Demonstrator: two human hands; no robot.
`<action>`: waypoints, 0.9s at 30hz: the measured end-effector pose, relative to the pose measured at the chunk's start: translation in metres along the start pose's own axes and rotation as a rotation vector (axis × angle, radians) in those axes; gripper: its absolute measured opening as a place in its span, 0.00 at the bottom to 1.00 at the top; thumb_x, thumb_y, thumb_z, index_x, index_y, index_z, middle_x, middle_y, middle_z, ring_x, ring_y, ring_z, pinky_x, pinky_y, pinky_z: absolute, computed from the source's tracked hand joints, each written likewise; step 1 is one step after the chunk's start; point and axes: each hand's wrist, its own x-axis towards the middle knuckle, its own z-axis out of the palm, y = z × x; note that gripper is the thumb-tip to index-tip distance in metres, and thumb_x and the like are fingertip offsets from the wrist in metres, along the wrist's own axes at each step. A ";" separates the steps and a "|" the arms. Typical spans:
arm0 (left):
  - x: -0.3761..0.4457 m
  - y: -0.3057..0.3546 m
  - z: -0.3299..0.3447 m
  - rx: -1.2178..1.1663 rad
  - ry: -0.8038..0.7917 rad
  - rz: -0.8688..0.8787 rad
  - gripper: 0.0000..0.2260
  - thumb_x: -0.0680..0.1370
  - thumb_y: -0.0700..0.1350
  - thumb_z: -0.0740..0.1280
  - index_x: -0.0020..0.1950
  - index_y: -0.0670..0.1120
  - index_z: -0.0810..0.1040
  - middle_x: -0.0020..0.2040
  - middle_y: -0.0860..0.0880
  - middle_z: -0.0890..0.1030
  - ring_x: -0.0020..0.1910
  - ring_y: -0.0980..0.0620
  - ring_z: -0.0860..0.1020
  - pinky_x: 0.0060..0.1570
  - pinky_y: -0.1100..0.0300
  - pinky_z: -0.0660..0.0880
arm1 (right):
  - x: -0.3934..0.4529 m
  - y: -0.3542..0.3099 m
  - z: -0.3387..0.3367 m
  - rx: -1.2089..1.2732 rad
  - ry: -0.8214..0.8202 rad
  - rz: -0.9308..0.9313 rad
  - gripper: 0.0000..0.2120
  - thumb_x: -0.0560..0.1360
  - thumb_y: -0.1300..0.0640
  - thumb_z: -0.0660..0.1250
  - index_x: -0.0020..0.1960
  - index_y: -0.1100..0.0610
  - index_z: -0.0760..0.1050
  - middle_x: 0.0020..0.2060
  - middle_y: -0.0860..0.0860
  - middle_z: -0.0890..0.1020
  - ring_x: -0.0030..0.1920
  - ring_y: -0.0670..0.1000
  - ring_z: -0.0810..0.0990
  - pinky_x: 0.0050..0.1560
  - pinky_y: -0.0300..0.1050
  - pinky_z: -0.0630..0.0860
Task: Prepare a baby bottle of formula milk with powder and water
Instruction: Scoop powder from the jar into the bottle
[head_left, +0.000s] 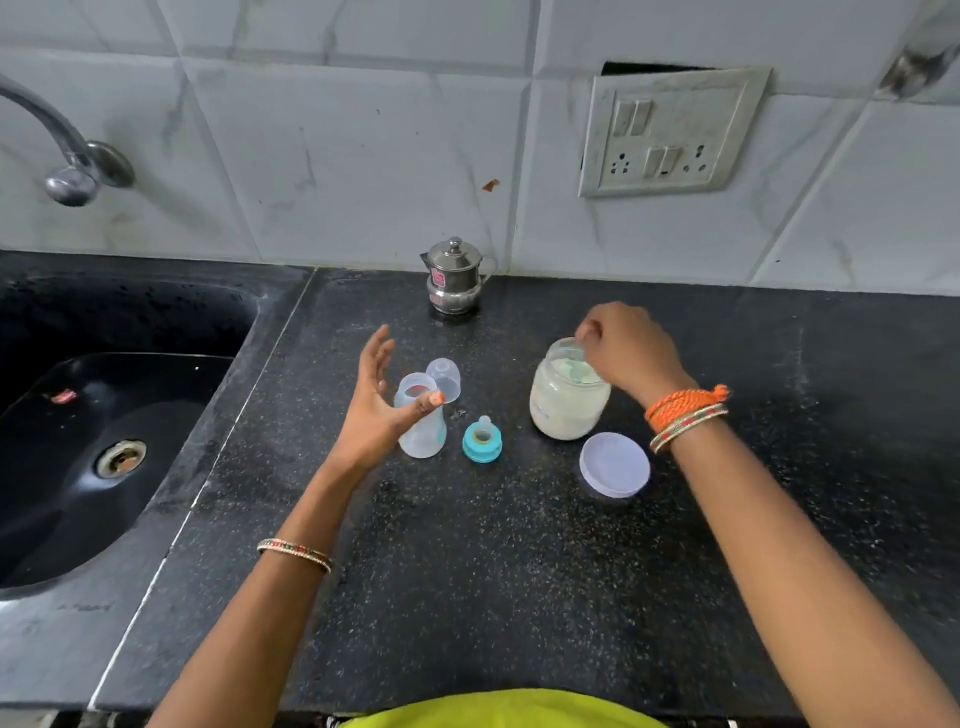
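A clear baby bottle (423, 434) stands open-topped on the black counter. My left hand (376, 402) hovers just left of it with fingers spread, thumb in front of the bottle's rim. Its clear cap (445, 378) stands behind it, and the teal ring with the teat (483, 440) lies to its right. An open jar of pale powder (567, 402) stands further right. My right hand (628, 348) is over the jar's mouth, fingers curled, pinching the handle of a green scoop (581, 370) inside the jar. The jar's pale lid (614, 466) lies in front.
A small steel lidded pot (456, 278) stands against the tiled wall. The black sink (104, 431) fills the left side, with a tap (67, 156) above it. A switch and socket plate (670, 132) is on the wall at right.
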 end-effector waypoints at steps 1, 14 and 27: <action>0.003 0.009 -0.001 0.040 0.009 0.033 0.44 0.65 0.56 0.76 0.73 0.59 0.55 0.76 0.51 0.58 0.73 0.58 0.58 0.70 0.59 0.55 | 0.003 0.004 -0.005 -0.053 -0.053 0.059 0.14 0.79 0.52 0.58 0.43 0.60 0.74 0.47 0.58 0.80 0.52 0.61 0.79 0.45 0.47 0.70; 0.029 0.041 0.109 0.370 -0.213 0.290 0.29 0.72 0.38 0.70 0.72 0.45 0.64 0.71 0.48 0.68 0.68 0.55 0.66 0.65 0.67 0.61 | 0.003 0.009 0.005 -0.082 -0.193 0.229 0.12 0.72 0.51 0.67 0.49 0.58 0.75 0.50 0.58 0.82 0.47 0.60 0.81 0.43 0.46 0.73; 0.031 0.011 0.127 0.184 -0.285 0.078 0.30 0.71 0.41 0.73 0.70 0.47 0.66 0.63 0.53 0.74 0.63 0.54 0.72 0.62 0.60 0.68 | -0.033 0.020 0.013 -0.248 0.171 -0.157 0.13 0.80 0.55 0.61 0.60 0.58 0.78 0.53 0.54 0.77 0.55 0.55 0.74 0.44 0.47 0.71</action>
